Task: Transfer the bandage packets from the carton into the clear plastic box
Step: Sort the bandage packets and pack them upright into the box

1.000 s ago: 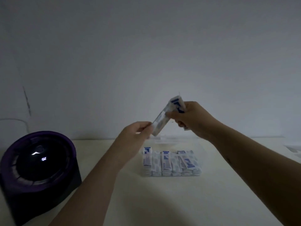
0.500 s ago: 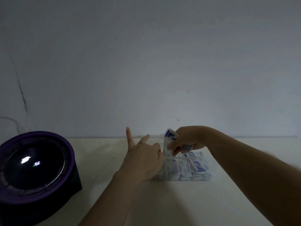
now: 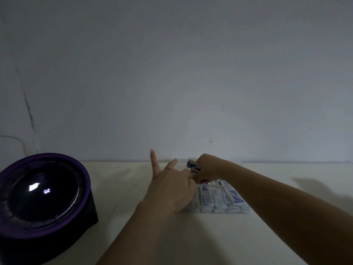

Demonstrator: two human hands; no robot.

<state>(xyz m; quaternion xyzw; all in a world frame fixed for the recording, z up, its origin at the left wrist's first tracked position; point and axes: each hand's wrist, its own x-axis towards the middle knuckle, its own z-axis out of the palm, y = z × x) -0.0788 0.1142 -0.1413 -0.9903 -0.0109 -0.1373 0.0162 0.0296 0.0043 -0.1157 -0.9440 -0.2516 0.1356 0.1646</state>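
A clear plastic box [image 3: 246,210] sits on the pale table, holding several white-and-blue bandage packets [image 3: 219,199] standing in a row. My right hand [image 3: 207,169] is over the box's far left corner, pinching a white-and-blue bandage packet [image 3: 193,165] that sticks up from its fingers. My left hand [image 3: 170,188] covers the box's left end; its thumb and forefinger meet at the same packet while the little finger and ring finger point up. No carton is in view.
A round black device with a purple rim [image 3: 41,192] and a lit display stands at the left of the table [image 3: 152,236]. A plain wall rises right behind the table's far edge.
Both hands came down from chest height with the packet to the left end of the box. My left hand's outer fingers spread upward.
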